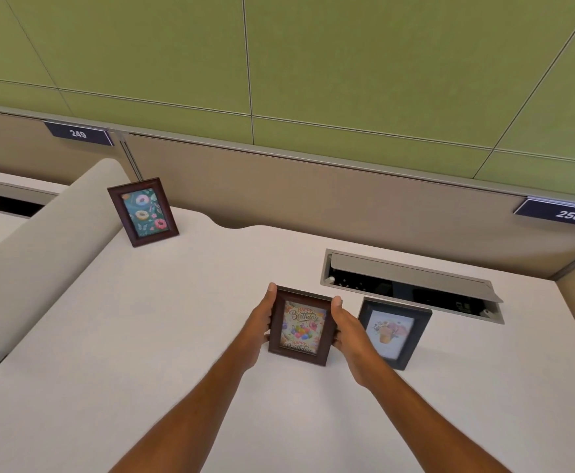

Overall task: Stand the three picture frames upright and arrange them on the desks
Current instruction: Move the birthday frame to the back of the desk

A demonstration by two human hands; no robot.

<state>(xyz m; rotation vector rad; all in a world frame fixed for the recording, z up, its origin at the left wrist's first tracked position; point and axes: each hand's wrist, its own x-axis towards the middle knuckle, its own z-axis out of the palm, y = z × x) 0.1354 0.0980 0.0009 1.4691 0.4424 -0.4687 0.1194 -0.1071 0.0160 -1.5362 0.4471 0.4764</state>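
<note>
The fingers of the left hand wrap the left edge of the birthday frame, thumb lying up along its side, while the right hand clasps the right edge the same way, thumb tip at the top corner. Both hands are closed on this brown frame, which stands upright near the middle of the white desk, its picture of balloons facing the camera. Whether its bottom edge touches the desk or hangs just above cannot be told.

Just beside the right hand stands the black frame, upright, with a flower picture. Behind it lies an open cable hatch set into the desk, its lid raised.

Well apart, at the far left corner of the desk, the donut frame stands upright and tilted back, next to a beige divider. Along the back runs a partition with number plates 249 and 250.
</note>
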